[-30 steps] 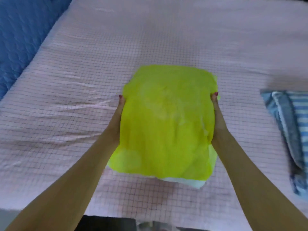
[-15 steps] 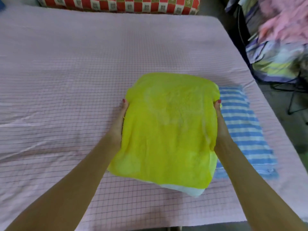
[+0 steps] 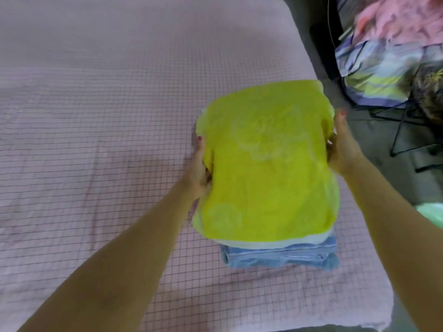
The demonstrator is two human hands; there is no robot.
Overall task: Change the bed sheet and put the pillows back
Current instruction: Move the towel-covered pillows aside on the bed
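Head view | left hand (image 3: 199, 168) and right hand (image 3: 340, 147) grip yellow pillow (image 3: 266, 168) sides | pillow over blue pillow (image 3: 280, 256) | pink sheet (image 3: 96, 116)

Soft, even, rather dim light leaves only faint shadows and no glare, while motion blur smears the cluttered pile (image 3: 393, 44) at upper right (worst toward the corner) and wide-angle distortion bends the edges.

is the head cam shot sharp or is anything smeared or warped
Head view: the yellow-green pillow and both hands, left and right, are fairly sharp; the heap of bedding at upper right is smeared by motion blur; the checked bed sheet lines bow from wide-angle distortion; lighting soft, no glare.
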